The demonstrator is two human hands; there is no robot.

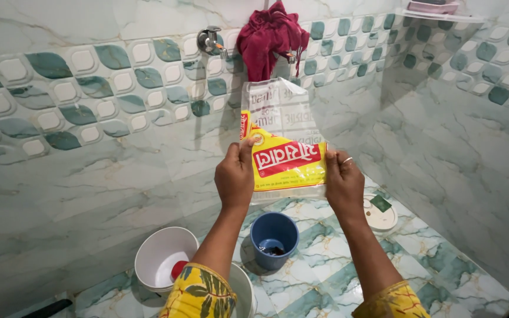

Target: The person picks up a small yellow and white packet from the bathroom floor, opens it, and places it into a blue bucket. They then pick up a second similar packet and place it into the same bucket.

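I hold up a flat clear plastic bag (282, 135) with a yellow and red printed panel, stretched between both hands in front of the tiled wall. My left hand (235, 178) pinches its left edge. My right hand (343, 182), with a ring on one finger, grips the right edge. The bag looks empty and hangs upright. Directly below it on the floor stands a blue mug (274, 238) with something dark at its bottom.
A white bucket (163, 256) with a red object inside sits on the marble floor at the lower left. A round white floor drain cover (380, 213) lies to the right. A tap (210, 40) and a dark red cloth (270, 38) hang on the wall above.
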